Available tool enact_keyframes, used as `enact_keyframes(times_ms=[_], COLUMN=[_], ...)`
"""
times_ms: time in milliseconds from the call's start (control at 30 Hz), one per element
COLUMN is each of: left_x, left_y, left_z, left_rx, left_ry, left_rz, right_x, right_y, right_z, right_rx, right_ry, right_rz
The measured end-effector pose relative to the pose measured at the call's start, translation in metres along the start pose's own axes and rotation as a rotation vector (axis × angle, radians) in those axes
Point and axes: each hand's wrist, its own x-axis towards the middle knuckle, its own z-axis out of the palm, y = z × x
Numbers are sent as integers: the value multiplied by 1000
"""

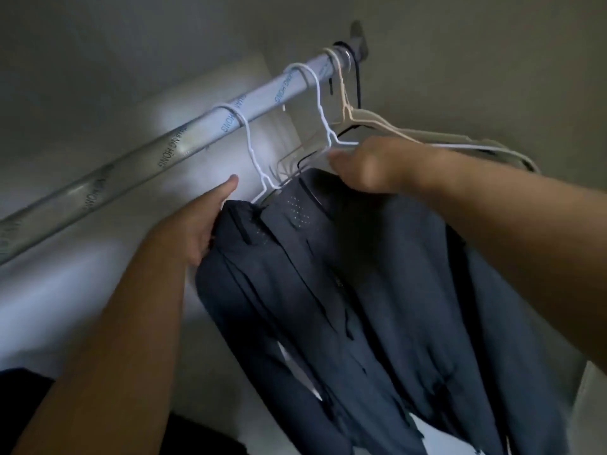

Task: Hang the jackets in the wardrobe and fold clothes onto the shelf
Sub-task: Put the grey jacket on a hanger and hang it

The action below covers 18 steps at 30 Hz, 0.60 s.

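A dark grey jacket [354,290] hangs from a white wire hanger [253,152] hooked over the silver wardrobe rail [184,139]. My left hand [200,221] grips the jacket's left shoulder edge, thumb pointing up beside the hanger neck. My right hand [371,165] holds the jacket's right shoulder and touches a second white wire hanger [320,103] that is also hooked on the rail. How the right fingers lie under the cloth is hidden.
Several bare hangers [427,136], cream, white and black, crowd the rail's far end near its wall bracket [356,44]. Pale wardrobe walls [98,60] close in behind and above. A dark shape [19,382] sits low at the left.
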Motion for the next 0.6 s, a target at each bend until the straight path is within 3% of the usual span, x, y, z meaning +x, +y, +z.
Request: enact_keyframes(times_ms=[133, 200, 300, 433, 600], left_x=[-5, -7, -7, -13, -14], left_y=[35, 41, 33, 18, 2], left_z=[5, 8, -1, -4, -8], left_rx=[332, 468, 575, 466, 325], left_ry=[-116, -150, -72, 139, 148], left_rz=[-231, -245, -177, -37, 149], right_x=[16, 21, 15, 11, -5], right_y=[-24, -28, -32, -31, -8], right_z=[-11, -13, -9, 2, 14], right_rx=[129, 94, 83, 176, 430], right_ry=[-140, -262, -424, -281, -170], right_rz=[143, 199, 176, 196, 242])
